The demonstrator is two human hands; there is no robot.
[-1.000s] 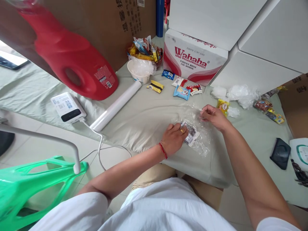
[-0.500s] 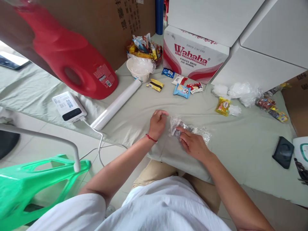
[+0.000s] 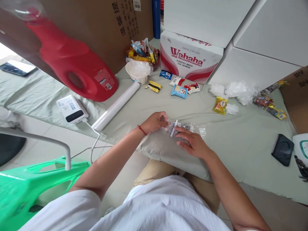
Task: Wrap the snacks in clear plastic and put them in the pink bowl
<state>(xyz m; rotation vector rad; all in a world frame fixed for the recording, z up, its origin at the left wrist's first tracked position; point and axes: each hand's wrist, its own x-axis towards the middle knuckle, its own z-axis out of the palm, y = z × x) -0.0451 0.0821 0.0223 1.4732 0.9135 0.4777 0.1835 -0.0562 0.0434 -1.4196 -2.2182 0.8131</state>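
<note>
A small snack packet wrapped in clear plastic film lies on the pale green cloth near the table's front edge. My left hand, with a red string on the wrist, pinches the film at the packet's left end. My right hand presses down on the wrapped packet from the near side, fingers curled over it. A roll of clear film lies to the left, apart from both hands.
A big red jug, a white power bank with cable, a white bowl, loose snack packets, a Wahaha box, crumpled plastic and a dark device lie around. A green plastic chair stands at the left.
The film that was spread flat has been folded over the packet. My right hand came down from the far side onto it; my left hand let go, then took the film's left end.
</note>
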